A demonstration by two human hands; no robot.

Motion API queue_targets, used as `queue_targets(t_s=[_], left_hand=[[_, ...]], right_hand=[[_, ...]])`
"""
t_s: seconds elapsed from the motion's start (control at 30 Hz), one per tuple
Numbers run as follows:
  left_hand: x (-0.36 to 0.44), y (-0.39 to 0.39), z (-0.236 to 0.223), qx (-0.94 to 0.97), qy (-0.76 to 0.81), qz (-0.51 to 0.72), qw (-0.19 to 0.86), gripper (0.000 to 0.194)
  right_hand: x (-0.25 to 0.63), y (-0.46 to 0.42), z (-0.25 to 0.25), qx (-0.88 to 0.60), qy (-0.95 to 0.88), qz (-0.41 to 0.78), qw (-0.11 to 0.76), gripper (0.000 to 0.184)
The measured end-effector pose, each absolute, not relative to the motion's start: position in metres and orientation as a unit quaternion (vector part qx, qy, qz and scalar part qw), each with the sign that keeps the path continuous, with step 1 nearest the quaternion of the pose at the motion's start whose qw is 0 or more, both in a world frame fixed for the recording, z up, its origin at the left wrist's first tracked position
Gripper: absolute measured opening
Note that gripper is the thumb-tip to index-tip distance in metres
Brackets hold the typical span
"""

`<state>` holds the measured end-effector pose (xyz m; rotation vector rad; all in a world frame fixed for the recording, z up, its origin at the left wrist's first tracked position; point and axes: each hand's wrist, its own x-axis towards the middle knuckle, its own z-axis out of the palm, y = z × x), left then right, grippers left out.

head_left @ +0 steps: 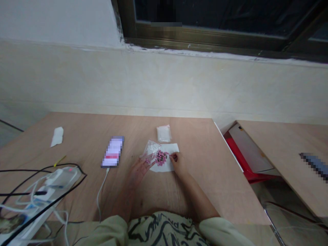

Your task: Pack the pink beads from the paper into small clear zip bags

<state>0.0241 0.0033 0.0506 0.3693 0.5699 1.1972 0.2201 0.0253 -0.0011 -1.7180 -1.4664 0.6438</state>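
A heap of small pink bead-like pieces (pixel 161 158) lies on a white sheet of paper (pixel 167 167) in front of me. My left hand (pixel 139 169) is at the paper's left edge, fingers stretched out and apart. Its fingertips meet a clear plastic bag (pixel 151 147), and a few pink pieces show there; whether they are inside the bag I cannot tell. On the other side of the heap, my right hand (pixel 176 159) is closed in a pinch. What it pinches, if anything, is too small to make out.
Behind the paper lies a small clear packet (pixel 164 133) with white contents. A phone (pixel 112 152) on a white cable is to the left, near a power strip (pixel 55 184) with tangled cables. A white scrap (pixel 57 136) lies far left. Another table (pixel 287 147) stands at right.
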Motion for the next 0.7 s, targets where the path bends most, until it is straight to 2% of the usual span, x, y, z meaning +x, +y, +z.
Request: queue_targets(t_s=[0.5, 0.7], left_hand=[[0.021, -0.011, 0.043, 0.187, 0.305, 0.557, 0.749, 0.026], [0.020, -0.012, 0.038, 0.227, 0.307, 0.515, 0.768, 0.032]], right_hand=[[0.220, 0.025, 0.003, -0.670, -0.540, 0.287, 0.421, 0.016], [0.213, 0.035, 0.039, -0.603, -0.560, 0.362, 0.438, 0.019]])
